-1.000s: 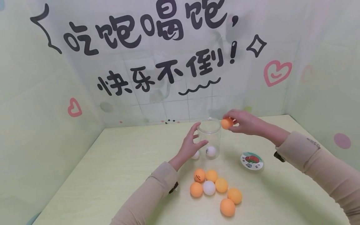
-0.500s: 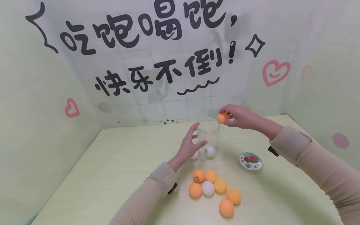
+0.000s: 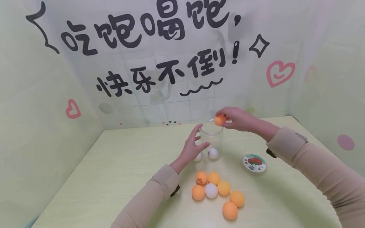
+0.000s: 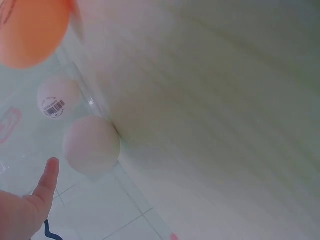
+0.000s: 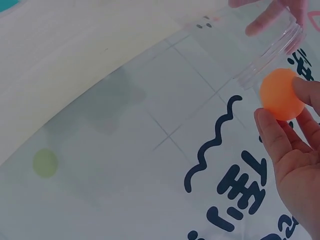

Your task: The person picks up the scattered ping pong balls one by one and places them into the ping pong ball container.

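A clear jar (image 3: 211,137) stands upright with a white ball (image 3: 212,153) at its bottom. My left hand (image 3: 191,147) grips the jar's left side, thumb across the front. Pinched in my right hand (image 3: 240,119) is an orange ball (image 3: 220,120), at the right part of the jar's rim; the right wrist view shows this orange ball (image 5: 281,94) beside the rim, between thumb and fingers. Another white ball (image 3: 197,157) lies on the table outside the jar, partly behind my left hand. The left wrist view shows a finger (image 4: 46,185) near two white balls.
In front of the jar, several orange balls (image 3: 223,188) and a white ball (image 3: 211,191) lie grouped on the table (image 3: 114,177). A round lid (image 3: 254,163) with a red picture lies to the jar's right. Printed walls (image 3: 159,110) stand behind and at both sides.
My right hand has moved left with the orange ball, from beside the jar to over the right part of its rim. My left hand keeps its grip on the jar.
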Available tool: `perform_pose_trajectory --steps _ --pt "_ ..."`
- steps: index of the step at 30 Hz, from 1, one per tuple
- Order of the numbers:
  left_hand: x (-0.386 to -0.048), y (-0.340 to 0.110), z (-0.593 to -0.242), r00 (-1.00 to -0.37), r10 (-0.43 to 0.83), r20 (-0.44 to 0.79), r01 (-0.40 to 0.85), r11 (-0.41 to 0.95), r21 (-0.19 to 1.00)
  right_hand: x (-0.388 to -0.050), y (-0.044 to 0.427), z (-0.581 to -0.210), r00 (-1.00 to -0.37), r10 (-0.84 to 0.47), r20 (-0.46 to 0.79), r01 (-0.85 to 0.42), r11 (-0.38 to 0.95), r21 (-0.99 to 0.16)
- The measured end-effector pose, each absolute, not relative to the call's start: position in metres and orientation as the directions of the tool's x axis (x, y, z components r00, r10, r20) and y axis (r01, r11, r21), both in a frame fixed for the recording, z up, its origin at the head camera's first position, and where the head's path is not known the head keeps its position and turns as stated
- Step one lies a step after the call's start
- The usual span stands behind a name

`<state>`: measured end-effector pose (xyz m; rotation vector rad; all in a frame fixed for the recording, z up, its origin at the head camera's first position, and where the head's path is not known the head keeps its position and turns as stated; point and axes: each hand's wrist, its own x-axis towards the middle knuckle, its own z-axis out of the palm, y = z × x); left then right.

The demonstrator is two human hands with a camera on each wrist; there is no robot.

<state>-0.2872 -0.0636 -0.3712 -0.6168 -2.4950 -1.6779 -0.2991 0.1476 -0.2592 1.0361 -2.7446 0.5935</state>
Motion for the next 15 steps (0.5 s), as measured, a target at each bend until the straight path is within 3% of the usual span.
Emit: perform_pose_trajectory --steps 15 --pt "-0.2857 -0.0641 -0.3689 -0.915 0.29 0.281 0.371 0.327 0.869 -0.2966 0.1411 -0.2671 -0.713 -0.645 0.275 -0.701 0.663 -0.263"
